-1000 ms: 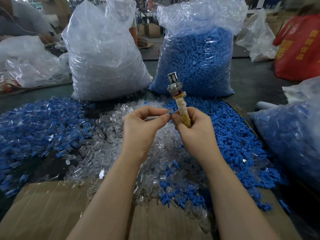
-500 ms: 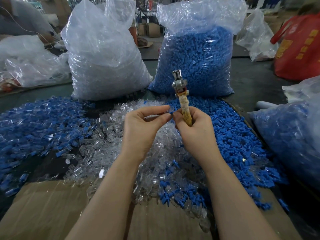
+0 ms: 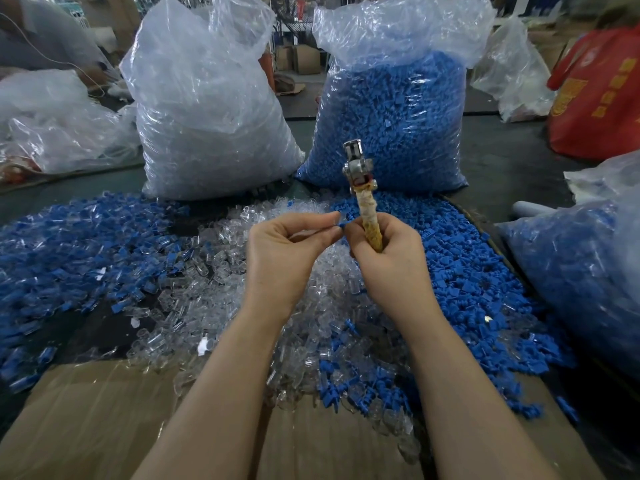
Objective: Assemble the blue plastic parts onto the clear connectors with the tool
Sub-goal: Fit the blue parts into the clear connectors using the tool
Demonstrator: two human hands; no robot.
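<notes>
Holding both hands up at the centre of the frame, I have them nearly together, fingertips all but meeting over the heap. My left hand [image 3: 287,258] pinches a small blue part [image 3: 341,224] between thumb and forefinger, and I cannot tell whether a clear connector sits in that pinch too, since the fingers hide it. My right hand [image 3: 384,258] is curled round the wrapped handle of the tool [image 3: 363,195], whose long axis runs almost upright, tilted slightly toward the upper left, with its metal head standing well above both hands. The blue part lies just to the left of the handle, between the two hands and far below the head, so I judge the coming move turns on bringing that head down to the part or lifting the part up to it; the left hand is nearer, already on it. Loose clear connectors [image 3: 221,282] spread lower left of the hands, loose blue parts [image 3: 478,278] to the right, all on the table [image 3: 512,161].
</notes>
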